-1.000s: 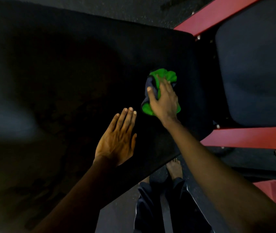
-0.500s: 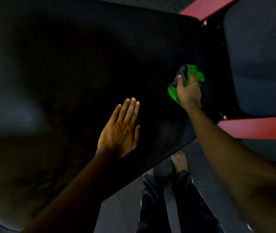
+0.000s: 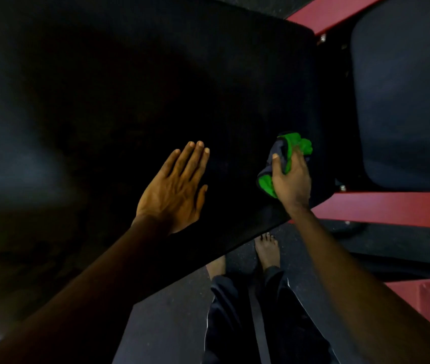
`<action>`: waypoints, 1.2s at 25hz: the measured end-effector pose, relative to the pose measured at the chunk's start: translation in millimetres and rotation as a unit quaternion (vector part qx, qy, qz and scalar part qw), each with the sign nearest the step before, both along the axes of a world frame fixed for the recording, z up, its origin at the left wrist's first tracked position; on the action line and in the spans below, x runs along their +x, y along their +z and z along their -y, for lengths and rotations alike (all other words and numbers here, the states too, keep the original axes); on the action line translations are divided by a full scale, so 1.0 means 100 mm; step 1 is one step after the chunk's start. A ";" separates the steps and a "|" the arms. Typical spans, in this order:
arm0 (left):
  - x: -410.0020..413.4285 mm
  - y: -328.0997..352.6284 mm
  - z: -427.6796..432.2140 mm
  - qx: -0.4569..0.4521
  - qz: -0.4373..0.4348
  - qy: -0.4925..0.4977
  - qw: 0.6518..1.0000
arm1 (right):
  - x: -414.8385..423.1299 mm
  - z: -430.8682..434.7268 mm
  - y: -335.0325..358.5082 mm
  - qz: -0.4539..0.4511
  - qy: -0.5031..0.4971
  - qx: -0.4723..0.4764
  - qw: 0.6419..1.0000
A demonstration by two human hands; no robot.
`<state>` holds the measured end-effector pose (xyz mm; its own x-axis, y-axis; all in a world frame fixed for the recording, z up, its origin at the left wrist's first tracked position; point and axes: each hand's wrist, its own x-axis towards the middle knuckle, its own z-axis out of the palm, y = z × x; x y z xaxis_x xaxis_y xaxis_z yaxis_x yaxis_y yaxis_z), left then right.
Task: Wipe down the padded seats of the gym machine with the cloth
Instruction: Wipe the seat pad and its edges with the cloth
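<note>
A large black padded seat [image 3: 130, 88] fills most of the view. My right hand [image 3: 291, 181] presses a bunched green and dark cloth [image 3: 287, 153] against the pad near its right end, close to the near corner. My left hand [image 3: 175, 189] lies flat on the pad, fingers straight and together, a little left of the cloth and holding nothing. A second dark padded seat [image 3: 405, 101] sits to the right, beyond a gap.
Red frame bars run at the top right [image 3: 334, 14] and below the second pad [image 3: 392, 211], with bolts showing. Another red part [image 3: 418, 303] is at the lower right. My bare feet [image 3: 266, 248] and dark trousers stand on the dark floor under the pad's edge.
My right hand slid the cloth rightward toward the pad's end, then back toward the near corner. My left hand stayed flat in about the same spot.
</note>
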<state>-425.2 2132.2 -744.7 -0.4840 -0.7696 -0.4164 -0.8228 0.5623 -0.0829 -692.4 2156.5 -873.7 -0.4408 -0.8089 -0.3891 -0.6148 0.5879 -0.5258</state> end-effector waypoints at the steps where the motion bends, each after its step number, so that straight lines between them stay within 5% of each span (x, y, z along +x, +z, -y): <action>1: 0.00 -0.01 0.00 -0.002 0.001 0.000 1.000 | -0.04 0.06 -0.04 0.003 -0.029 0.018 0.999; 6: 0.00 -0.02 -0.03 -0.016 0.013 -0.008 1.000 | 0.24 -0.22 0.14 -0.003 -0.049 -0.002 0.999; 13: 0.03 -0.07 -0.04 -0.035 -0.020 -0.016 0.999 | 0.68 -1.10 0.47 0.007 0.140 -0.099 0.985; 21: 0.56 0.22 -0.40 -0.049 -0.038 0.020 0.998 | 0.39 -0.54 0.25 0.013 -0.068 0.025 0.997; 27: 0.78 0.44 -0.77 -0.063 -0.044 0.094 0.993 | 1.35 -1.21 0.91 0.021 0.179 -0.105 0.978; 30: 0.88 0.52 -0.94 -0.064 -0.038 0.116 0.990 | 1.26 -0.96 0.80 -0.007 0.187 -0.121 0.975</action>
